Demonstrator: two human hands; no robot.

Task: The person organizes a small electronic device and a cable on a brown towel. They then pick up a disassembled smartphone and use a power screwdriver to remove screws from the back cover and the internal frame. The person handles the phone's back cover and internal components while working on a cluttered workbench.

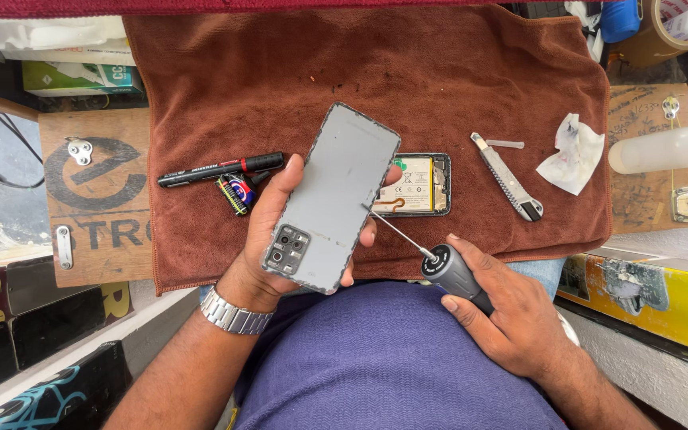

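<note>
Screwdriver (439,263) and phone back cover (330,199) are the pair that matters. The left hand (276,231) clasps the grey cover from beneath, camera cutouts toward the body, long axis running up and slightly right over the brown towel (455,72). The right hand (511,314) is wrapped around the grey screwdriver handle; its thin shaft points up-left, tip touching (or just short of) the cover's right edge. Behind the cover, the opened phone body (420,185) lies flat on the towel, battery showing.
</note>
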